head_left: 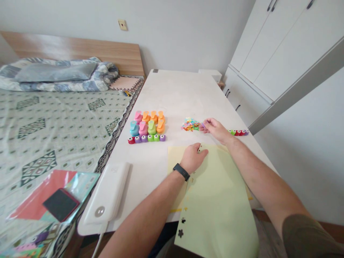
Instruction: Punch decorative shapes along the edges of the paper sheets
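My left hand [194, 157] is closed on the upper left corner of a pale green sheet of paper [217, 200]. Shaped holes, a flower among them, run down the sheet's left edge, and its lower part hangs over the table's front edge. My right hand [215, 129] pinches a small purple thing [203, 125], apparently a mini craft punch, mostly hidden by the fingers. Just left of those fingers lies a pile of colourful paper cutouts [190, 124]. Beneath the green sheet, a yellow sheet [173, 157] shows at the sides.
Rows of larger craft punches [152, 127] and mini punches [150, 138] stand left on the white table [177, 93]. More mini punches [238, 132] line up beyond my right wrist. A white corded device [110, 193] lies front left; a phone [61, 204] rests on the bed.
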Demonstrator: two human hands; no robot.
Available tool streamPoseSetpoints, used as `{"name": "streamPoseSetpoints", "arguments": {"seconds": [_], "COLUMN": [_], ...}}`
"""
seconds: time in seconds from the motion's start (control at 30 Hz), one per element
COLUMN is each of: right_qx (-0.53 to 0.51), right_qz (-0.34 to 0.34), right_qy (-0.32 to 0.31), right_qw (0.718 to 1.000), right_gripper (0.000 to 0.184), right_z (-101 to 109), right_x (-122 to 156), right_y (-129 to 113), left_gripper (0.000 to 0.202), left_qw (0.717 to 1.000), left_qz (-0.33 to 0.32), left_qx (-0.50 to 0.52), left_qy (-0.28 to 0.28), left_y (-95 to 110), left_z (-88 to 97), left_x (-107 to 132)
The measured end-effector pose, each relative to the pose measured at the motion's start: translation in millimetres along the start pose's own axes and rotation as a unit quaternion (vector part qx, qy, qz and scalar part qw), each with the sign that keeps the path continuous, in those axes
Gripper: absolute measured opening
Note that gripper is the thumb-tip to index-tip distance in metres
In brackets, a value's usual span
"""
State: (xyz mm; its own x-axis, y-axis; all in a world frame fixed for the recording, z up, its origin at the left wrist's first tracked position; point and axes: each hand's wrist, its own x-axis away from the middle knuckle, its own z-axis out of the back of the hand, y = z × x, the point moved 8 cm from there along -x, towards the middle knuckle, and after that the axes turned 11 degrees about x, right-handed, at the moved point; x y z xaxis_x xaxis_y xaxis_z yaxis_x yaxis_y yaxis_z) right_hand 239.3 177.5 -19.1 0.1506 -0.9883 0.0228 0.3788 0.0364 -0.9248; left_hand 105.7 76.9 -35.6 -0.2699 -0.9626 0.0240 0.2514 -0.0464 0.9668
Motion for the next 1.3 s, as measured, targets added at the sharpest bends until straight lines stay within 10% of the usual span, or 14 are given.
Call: {"name": "streamPoseSetpoints", "arguments": {"seconds": [0.6, 0.77, 0.93, 1.1, 1.3], "right_qx": [0.034, 0.014, -0.012, -0.018, 0.005], "right_qz": [-0.051, -0.015, -0.034, -0.023, -0.043], "right_qy": [-0.074, -0.002, -0.081, 0.019, -0.001], "right_qw": [0.995, 1.0, 0.996, 0.999, 0.999], "right_gripper": [0.017, 0.019, 0.02, 0.018, 0.016], "right_z": [-21, -14, -34, -18, -12], "right_x": [-7, -13, -12, -15, -16], "right_y": [10, 3, 5, 2, 6], "left_gripper": [0.018, 0.018, 0.019, 0.02, 0.02], "left_qw": [1.0, 1.0, 1.0, 1.0, 1.0], "left_qz": [-0.007, 0.001, -0.007, 0.005, -0.001], "left_qx": [-0.013, 0.003, -0.011, -0.003, -0.006], "left_qy": [0.008, -0.003, 0.008, -0.006, -0.002], "left_y": [4, 1, 2, 1, 1], "left_z": [1.5, -0.2, 1.7, -0.3, 0.0], "left_x": [1, 1, 0, 0, 0]}}
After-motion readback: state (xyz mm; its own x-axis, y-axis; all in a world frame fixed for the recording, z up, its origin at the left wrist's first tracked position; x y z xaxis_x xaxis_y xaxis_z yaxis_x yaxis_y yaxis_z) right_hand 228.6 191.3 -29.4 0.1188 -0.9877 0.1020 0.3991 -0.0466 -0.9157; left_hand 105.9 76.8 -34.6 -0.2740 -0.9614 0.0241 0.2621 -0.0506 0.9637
